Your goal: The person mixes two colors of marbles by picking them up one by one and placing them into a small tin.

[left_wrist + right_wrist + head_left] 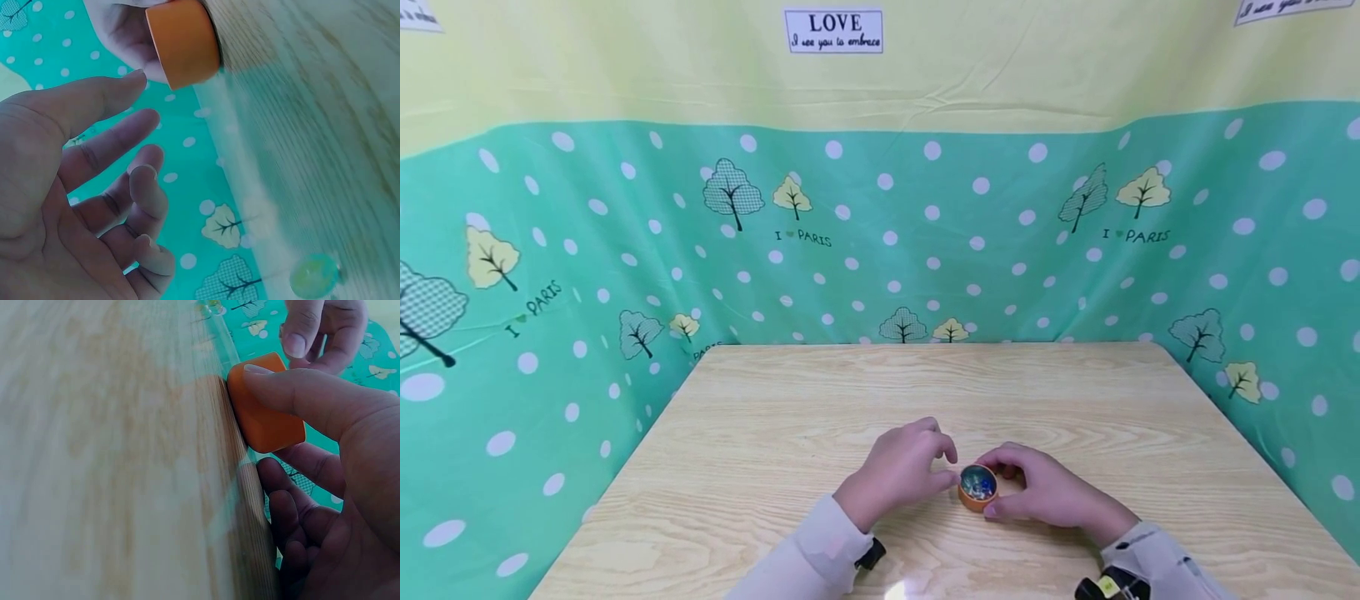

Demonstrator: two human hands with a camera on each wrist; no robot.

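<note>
A small round orange container (978, 487) with a dark, glassy-looking top showing blue and green glints stands on the wooden table. My right hand (1051, 490) grips it from the right, thumb on the near side and index finger round the far side. The right wrist view shows that thumb lying along the orange wall (269, 419), the other fingers loosely bent beneath. To the left is my left hand (906, 467), loosely bent and holding nothing. In the left wrist view its thumb and fingertips (148, 119) point toward the container, with a gap between.
The light wood-grain table (820, 392) stretches away to a green dotted cloth (850, 275) printed with trees, which hangs behind and along both sides. Dark bands with small devices (871, 553) sit at both wrists. A translucent greenish round shape (315, 275) shows low in the left wrist view.
</note>
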